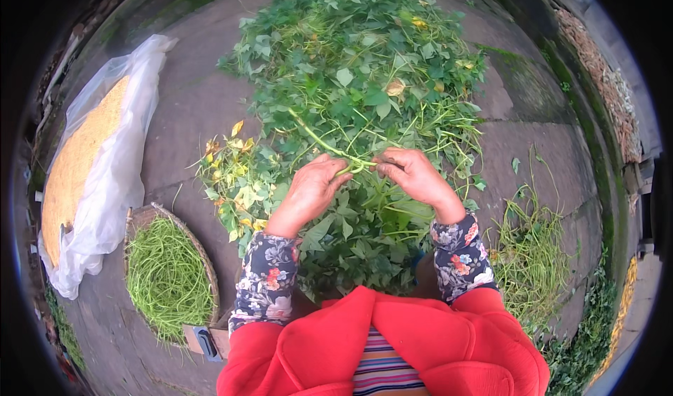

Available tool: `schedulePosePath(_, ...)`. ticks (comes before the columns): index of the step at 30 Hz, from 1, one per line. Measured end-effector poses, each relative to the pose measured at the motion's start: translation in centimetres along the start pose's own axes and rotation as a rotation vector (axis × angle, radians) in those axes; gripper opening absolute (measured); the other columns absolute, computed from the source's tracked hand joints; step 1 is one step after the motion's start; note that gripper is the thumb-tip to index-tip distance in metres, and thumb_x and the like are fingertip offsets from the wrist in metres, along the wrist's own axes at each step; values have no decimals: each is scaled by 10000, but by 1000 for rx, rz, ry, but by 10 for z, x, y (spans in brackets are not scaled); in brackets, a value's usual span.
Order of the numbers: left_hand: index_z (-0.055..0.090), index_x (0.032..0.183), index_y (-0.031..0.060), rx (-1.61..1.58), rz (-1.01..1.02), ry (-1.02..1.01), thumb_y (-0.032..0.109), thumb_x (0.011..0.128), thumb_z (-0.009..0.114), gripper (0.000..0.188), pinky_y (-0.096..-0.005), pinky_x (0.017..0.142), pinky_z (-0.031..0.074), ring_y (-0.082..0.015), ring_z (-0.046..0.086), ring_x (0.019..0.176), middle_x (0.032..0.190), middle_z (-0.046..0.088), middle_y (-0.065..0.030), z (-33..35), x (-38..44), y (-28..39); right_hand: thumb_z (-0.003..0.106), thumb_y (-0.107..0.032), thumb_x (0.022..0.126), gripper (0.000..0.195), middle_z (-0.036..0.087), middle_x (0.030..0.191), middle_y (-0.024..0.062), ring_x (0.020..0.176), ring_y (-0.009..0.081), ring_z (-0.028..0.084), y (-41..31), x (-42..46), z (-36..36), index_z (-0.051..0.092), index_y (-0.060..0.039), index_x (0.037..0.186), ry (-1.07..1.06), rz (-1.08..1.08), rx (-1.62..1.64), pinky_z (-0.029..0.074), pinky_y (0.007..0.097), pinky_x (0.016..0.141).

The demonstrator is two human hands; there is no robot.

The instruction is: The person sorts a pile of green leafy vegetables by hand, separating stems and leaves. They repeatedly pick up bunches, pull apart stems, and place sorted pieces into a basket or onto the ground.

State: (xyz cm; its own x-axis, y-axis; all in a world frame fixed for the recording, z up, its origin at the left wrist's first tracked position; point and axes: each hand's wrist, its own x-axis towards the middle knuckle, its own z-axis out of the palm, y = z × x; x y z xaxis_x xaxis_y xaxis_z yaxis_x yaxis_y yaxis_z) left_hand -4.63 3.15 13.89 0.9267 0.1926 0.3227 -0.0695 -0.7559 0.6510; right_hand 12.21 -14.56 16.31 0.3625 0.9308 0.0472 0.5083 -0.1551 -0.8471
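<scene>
Both my hands meet over a large heap of leafy green vines [336, 75]. Between thumb and fingers, my left hand [314, 185] pinches a bent green vine stem [320, 139] where it loops. My right hand [413, 174] grips the same stem a short way to the right. The stem's long end slants up and left over the leaves, and leafy growth [363, 233] hangs or lies below my hands. My fingertips partly hide where the stem bends.
A woven basket [210, 270] full of stripped green stems [168, 280] stands at lower left. Beyond it, yellow grain [87, 159] lies on a clear plastic sheet [131, 149]. Loose stems [531, 259] lie at right on the paving [536, 159]. Yellowed leaves [231, 170] edge the heap.
</scene>
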Motion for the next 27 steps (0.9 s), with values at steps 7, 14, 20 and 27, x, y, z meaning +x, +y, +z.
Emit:
schedulePosePath(7,580,876,51,-756,-362,-85,237,1045,505,262,-336,758,470,-184,592,841,773,608,-52,-34,-15,-31,612,-87,930,189,703,822,83,721,159,634,34,-18,-56,710,8,1060,339,170,-44,517,284,704)
schedulePosePath(14,545,874,59,-1224,-436,127,280,1075,437,318,-338,792,505,-200,609,852,865,645,-84,12,5,-13,606,-106,958,186,662,795,-23,656,37,509,13,1,-14,707,0,1074,181,50,326,444,229,592)
schedulePosePath(20,600,1045,18,-1103,-409,83,260,1080,430,298,-304,821,523,-140,638,854,991,676,-64,47,12,-9,605,-155,988,213,635,815,-42,677,42,512,2,9,9,693,7,1094,151,37,472,444,232,608)
schedulePosePath(27,563,1249,55,-928,-439,35,216,1071,463,261,-284,781,492,-90,580,873,953,632,1,53,10,0,606,-117,975,269,670,944,-14,728,56,567,9,10,10,638,-11,1221,115,74,516,480,239,640)
